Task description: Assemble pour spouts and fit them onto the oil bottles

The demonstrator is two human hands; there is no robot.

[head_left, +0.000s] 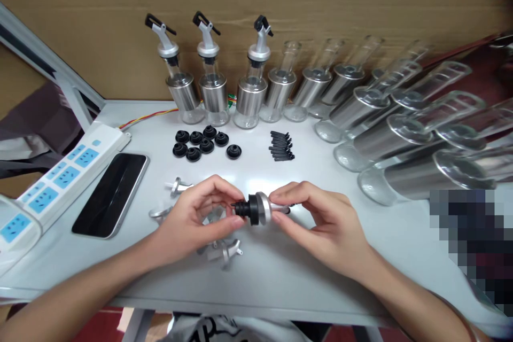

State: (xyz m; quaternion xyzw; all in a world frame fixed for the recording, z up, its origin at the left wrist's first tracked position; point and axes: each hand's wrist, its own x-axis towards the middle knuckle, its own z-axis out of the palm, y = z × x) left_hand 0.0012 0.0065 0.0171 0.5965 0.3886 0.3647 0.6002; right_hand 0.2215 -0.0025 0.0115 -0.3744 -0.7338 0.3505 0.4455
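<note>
Between both hands, above the table, a bottle pourer [262, 208] lies sideways, its silver collar next to a black ribbed stopper. The fingers of my left hand [194, 219] are closed round the narrow black end. My right hand [324, 219] pinches the silver spout on the other side, partly hiding it. Under and beside my left hand lie several loose silver spouts [230, 250], some covered by the fingers. Farther back are several black rubber stoppers [206, 145] and a row of small black levers [281, 145].
Three glass-and-steel bottles with pourers [214, 91] stand along the cardboard wall [100, 37]. Several open bottles [409, 136] fill the right side. To the left are a phone [110, 195] and a white power strip [52, 181], with thin wires [152, 114] behind.
</note>
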